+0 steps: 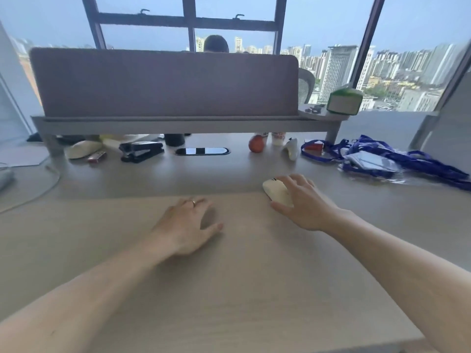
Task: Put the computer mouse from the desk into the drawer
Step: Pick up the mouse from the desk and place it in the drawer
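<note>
The left hand point(187, 225) lies flat and released, palm down with a ring on one finger, on the pale wood-grain bench point(229, 289). To its right, the right hand point(303, 202) has its grip around the cream-white rounded plastic computer mouse point(276, 191), thumb at the near side and fingers draped over the far side. The mouse sits on the bench under that grip.

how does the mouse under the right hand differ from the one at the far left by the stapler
The near mouse lies in the open with the right hand on it; the far mouse lies untouched under the shelf, beside the stapler. The near one points away, the far one lies sideways. Both are cream.
</note>
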Tool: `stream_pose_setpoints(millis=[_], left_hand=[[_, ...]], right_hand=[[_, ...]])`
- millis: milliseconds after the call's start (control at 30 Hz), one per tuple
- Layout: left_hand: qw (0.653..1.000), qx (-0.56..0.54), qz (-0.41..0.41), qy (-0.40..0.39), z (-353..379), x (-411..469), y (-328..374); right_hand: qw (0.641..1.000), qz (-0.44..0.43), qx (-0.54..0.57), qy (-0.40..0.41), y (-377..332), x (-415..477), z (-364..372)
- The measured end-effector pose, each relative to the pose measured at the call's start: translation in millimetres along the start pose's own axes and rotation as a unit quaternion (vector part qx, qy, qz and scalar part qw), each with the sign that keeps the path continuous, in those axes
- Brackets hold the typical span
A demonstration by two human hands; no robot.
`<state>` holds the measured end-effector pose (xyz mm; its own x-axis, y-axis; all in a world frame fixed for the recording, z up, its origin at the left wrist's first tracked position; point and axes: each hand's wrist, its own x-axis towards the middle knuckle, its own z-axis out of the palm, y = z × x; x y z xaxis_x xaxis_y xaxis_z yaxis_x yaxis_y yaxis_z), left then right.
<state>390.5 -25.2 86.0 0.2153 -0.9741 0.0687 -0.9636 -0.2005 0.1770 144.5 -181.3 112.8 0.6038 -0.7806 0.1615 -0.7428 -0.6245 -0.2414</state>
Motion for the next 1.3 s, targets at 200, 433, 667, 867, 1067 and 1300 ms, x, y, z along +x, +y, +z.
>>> stream_pose_setpoints(millis=[200, 433, 667, 867, 1067, 1300], left_hand=[[0.998, -0.022, 0.005, 0.062, 26.1, 6.9, 3.6], [0.997, -0.034, 0.008, 0.066, 26.3, 8.0, 3.9], [0.998, -0.013, 0.018, 0.059, 22.4, 5.8, 19.2], [0.994, -0.036, 0.098, 0.027, 22.9, -3.4, 101.9], [0.985, -0.06, 0.162, -0.006, 30.5, -22.1, 186.7], [0.967, -0.069, 0.244, -0.013, 54.0, -56.0, 286.4]], right_hand=[[1.0, 0.009, 0.022, -0.006, 0.3, 31.1, 28.8], [0.999, 0.004, 0.038, 0.037, 4.8, 33.9, 46.6], [0.996, 0.01, 0.07, 0.054, 29.8, -7.9, 26.7], [0.995, 0.039, 0.058, 0.069, 76.5, -92.0, -18.0], [0.99, 0.099, 0.022, 0.098, 134.1, -203.0, -71.8], [0.977, 0.172, -0.003, 0.123, 186.0, -322.9, -110.0]])
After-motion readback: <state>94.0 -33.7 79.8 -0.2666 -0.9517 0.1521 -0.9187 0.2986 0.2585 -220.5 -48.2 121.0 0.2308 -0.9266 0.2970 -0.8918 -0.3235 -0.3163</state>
